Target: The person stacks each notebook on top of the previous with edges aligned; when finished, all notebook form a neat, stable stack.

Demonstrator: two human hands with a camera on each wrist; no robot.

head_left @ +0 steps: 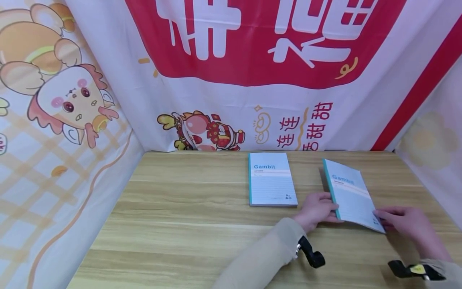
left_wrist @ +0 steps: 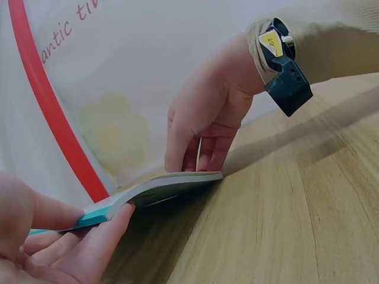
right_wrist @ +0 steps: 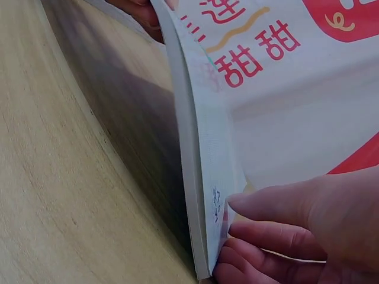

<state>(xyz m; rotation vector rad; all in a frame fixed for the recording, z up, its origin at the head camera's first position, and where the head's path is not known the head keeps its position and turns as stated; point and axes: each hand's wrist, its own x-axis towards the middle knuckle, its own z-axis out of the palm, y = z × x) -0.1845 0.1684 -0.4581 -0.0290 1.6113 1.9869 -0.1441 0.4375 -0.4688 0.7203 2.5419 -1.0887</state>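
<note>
A pale blue-and-white notebook (head_left: 351, 196) with "Gambit" on its cover is held between both hands, its teal spine side raised off the table. My left hand (head_left: 317, 210) pinches the spine edge, thumb on top and fingers underneath, as the left wrist view shows. At the lower right corner my right hand (head_left: 406, 220) grips the notebook's edge between thumb and fingers. The right wrist view shows the page block (right_wrist: 188, 148) bowed slightly. A second, matching notebook (head_left: 272, 180) lies flat on the table to the left, apart from both hands.
The wood-grain table (head_left: 173, 224) extends left and in front of the notebooks. A printed cloth (head_left: 231, 100) hangs at the back edge, with further cloth at the left and right sides. Each wrist wears a black camera mount (head_left: 312, 253).
</note>
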